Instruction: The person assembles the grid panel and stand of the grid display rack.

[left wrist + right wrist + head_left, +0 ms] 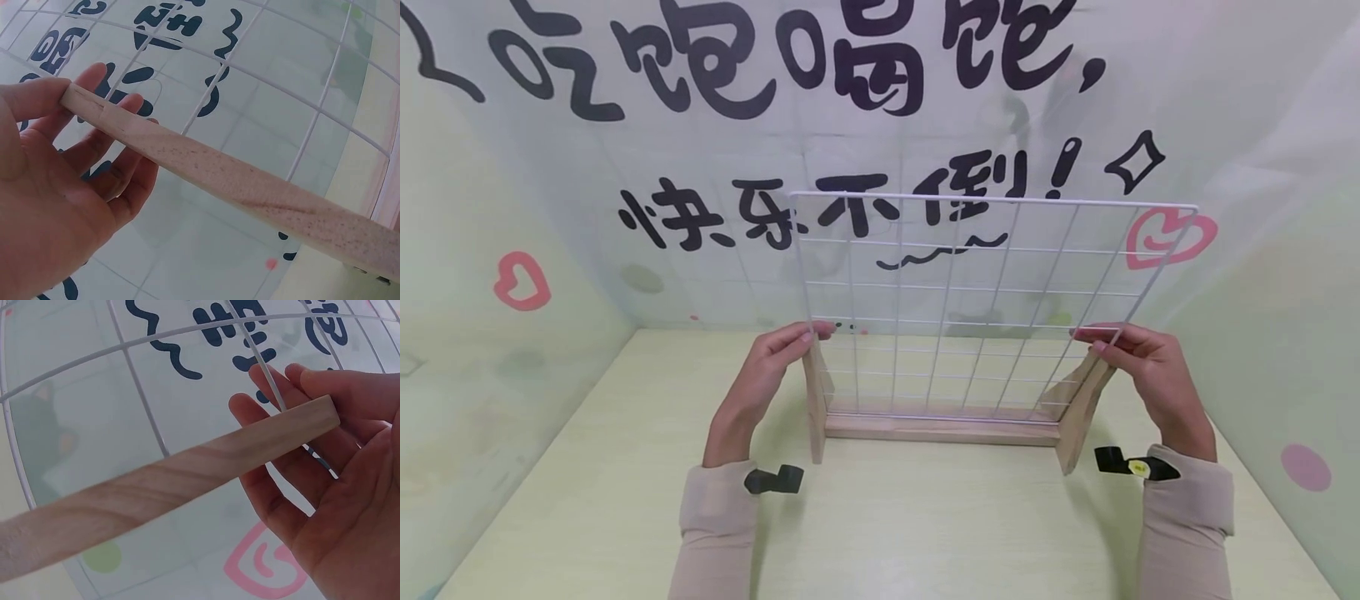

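A white wire grid panel (992,198) leans back in a wooden stand (940,431) on the table, its lower edge along the stand's crossbar. My left hand (772,350) pinches the top of the left wooden side piece (237,178), beside the panel's left edge. In the left wrist view the thumb presses the wood's end and the fingers curl behind it. At the other side, my right hand (1153,362) grips the top of the right side piece (156,481) the same way, next to the panel's right edge. Its fingertips reach behind the wires.
The pale table (925,525) carries the stand near its back part. Behind it rises a light printed wall sheet (722,150) with large black characters, and side walls stand left and right. Black camera straps (775,480) sit at both sleeve cuffs.
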Motion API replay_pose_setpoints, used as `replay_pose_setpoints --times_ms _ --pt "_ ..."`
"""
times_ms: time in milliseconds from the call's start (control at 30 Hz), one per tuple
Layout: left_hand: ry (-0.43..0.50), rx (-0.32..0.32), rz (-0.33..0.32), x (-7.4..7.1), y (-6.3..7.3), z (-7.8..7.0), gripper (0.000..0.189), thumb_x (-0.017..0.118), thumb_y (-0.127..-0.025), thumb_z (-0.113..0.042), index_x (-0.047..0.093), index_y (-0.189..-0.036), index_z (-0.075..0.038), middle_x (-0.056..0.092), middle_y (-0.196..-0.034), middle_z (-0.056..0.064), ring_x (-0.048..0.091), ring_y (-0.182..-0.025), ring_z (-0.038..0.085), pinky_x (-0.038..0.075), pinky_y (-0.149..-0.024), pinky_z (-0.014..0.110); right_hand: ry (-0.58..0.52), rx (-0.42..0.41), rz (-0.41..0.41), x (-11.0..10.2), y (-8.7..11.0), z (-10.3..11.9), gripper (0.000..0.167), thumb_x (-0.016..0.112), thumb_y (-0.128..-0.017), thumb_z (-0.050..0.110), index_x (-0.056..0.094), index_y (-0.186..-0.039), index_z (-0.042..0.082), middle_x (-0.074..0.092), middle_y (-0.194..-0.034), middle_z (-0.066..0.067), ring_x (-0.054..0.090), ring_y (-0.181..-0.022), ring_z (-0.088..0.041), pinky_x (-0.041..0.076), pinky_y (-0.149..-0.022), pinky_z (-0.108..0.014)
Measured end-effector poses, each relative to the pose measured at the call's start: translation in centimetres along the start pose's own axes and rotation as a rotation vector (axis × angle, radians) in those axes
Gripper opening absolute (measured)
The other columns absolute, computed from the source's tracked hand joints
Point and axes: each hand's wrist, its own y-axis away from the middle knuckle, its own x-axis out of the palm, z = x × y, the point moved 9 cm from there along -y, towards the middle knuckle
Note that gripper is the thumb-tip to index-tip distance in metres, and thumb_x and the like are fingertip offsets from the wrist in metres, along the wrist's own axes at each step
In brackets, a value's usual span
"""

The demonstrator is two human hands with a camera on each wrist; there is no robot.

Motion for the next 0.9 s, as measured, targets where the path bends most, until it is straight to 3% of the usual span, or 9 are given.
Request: replay_pose_setpoints --times_ms 233,467,733,900 --pt "-0.006 -0.008 0.002 -0.02 -0.02 0.24 0.036 0.047 -0.105 -0.019 0.062 -0.129 0.002 0.068 -0.120 -0.004 0.051 -0.127 0.015 0.027 -0.116 0.047 0.043 0.021 -0.011 -0.11 -0.05 -0.22 0.024 0.059 -0.098 0.004 0.066 -0.117 -0.009 0.075 -0.107 0.009 0.065 -0.103 -0.006 0.050 -0.083 -0.014" --pt "-0.015 -0.004 0.014 0.13 -0.16 -0.02 0.036 0.047 -0.105 -0.023 0.062 -0.130 -0.001 0.063 -0.131 0.016 0.050 -0.129 0.017 0.025 -0.117 0.048 0.030 0.014 -0.013 -0.24 -0.02 -0.22 0.023 0.059 -0.098 0.003 0.066 -0.116 -0.010 0.075 -0.106 0.008 0.066 -0.103 -0.006 0.051 -0.082 -0.014" --pt "-0.018 -0.005 0.013 0.08 -0.14 0.21 0.036 0.048 -0.105 -0.024 0.064 -0.128 -0.001 0.068 -0.118 -0.007 0.052 -0.126 0.018 0.026 -0.115 0.047 0.033 0.018 -0.004 -0.11 -0.19 -0.35 0.025 0.059 -0.099 0.005 0.065 -0.118 -0.010 0.075 -0.108 0.008 0.066 -0.104 -0.006 0.051 -0.084 -0.015" --pt "-0.007 0.010 0.024 0.23 -0.13 0.11 0.037 0.046 -0.105 -0.024 0.063 -0.126 0.002 0.068 -0.117 -0.004 0.054 -0.123 0.018 0.027 -0.114 0.048 0.011 0.009 0.002 -0.02 -0.26 -0.43 0.024 0.057 -0.099 0.004 0.067 -0.117 -0.008 0.075 -0.108 0.009 0.065 -0.102 -0.005 0.050 -0.084 -0.015"
